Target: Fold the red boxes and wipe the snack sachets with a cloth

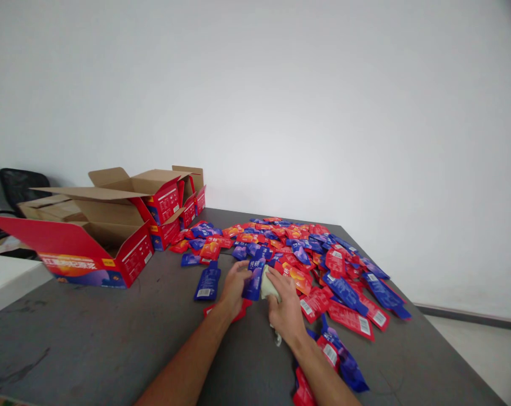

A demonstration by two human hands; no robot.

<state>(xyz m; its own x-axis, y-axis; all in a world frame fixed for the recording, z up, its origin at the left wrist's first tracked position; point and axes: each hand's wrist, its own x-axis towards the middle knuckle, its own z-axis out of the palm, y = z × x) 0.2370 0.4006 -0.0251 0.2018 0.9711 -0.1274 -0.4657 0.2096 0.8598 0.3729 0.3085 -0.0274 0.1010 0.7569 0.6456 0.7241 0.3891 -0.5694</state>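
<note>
My left hand (233,288) grips a blue spouted pouch (254,277) and holds it upright over the grey table (111,332). My right hand (285,307) is closed on a pale cloth (267,290) that presses against the pouch's right side. Another blue pouch (207,283) lies flat just left of my left hand. A red pouch (238,313) lies partly hidden under my left wrist.
A big heap of red and blue pouches (323,259) covers the table's right half. Several open red cardboard boxes (107,242) stand at the left. A black chair (10,192) and a white surface (5,279) lie beyond the left edge.
</note>
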